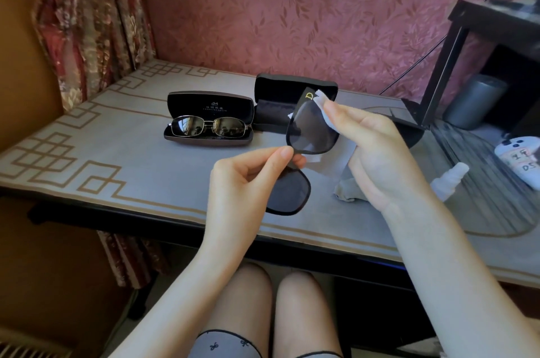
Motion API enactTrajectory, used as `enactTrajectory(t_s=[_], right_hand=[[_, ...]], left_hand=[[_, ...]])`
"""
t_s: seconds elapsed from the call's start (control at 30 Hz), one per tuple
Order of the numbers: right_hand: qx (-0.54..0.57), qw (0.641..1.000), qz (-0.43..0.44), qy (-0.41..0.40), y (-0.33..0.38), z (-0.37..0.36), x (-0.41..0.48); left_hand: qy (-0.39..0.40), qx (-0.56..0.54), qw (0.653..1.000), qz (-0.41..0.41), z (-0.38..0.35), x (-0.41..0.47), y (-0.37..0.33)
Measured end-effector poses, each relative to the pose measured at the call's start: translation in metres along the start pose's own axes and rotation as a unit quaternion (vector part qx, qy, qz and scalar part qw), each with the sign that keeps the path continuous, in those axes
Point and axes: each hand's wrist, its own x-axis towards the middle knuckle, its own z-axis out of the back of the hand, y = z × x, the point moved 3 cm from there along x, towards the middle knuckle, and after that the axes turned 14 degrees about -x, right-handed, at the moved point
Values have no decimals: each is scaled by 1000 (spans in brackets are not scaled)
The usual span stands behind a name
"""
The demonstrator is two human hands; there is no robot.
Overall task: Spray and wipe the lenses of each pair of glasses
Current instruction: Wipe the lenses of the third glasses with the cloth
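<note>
Black-framed sunglasses [309, 129] hang upright above the table, one dark lens above the other. My left hand [245, 182] pinches them at the bridge between thumb and fingers. My right hand [377, 153] holds a pale grey wiping cloth [327, 112] against the upper lens; the rest of the cloth hangs down to the table below my palm. A second pair, metal-framed sunglasses [208, 127], lies in its open black case [209, 112] at the table's middle left. A white spray bottle [447, 182] lies on the table to the right of my right wrist.
An open black case [277, 94] stands behind the held glasses. At the right are a black stand [444, 65], a grey cylinder [474, 100] and a white device with handwriting [520, 159]. A patterned grey mat [102, 153] covers the table; a curtain hangs at left.
</note>
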Motion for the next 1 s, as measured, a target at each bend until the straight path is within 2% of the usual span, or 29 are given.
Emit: enactTrajectory(t_s=[0.13, 0.37, 0.7, 0.77, 0.9, 1.0], right_hand=[[2, 999, 4, -36, -12, -3, -10], [31, 999, -3, -11, -22, -10, -21], [31, 997, -54, -44, -24, -3, -24], [56, 994, -75, -61, -27, -4, -23], [127, 980, -105, -110, -29, -3, -22], [140, 978, -109, -112, -29, -3, -23]], left_hand=[[-14, 0, 1000, -13, 1, 2, -1], [-7, 15, 1000, -2, 2, 0, 1], [41, 45, 998, 35, -3, 1, -5], [48, 90, 994, 34, -5, -3, -4], [72, 260, 961, -60, -1, -8, 3], [65, 291, 949, -98, 0, -11, 6]])
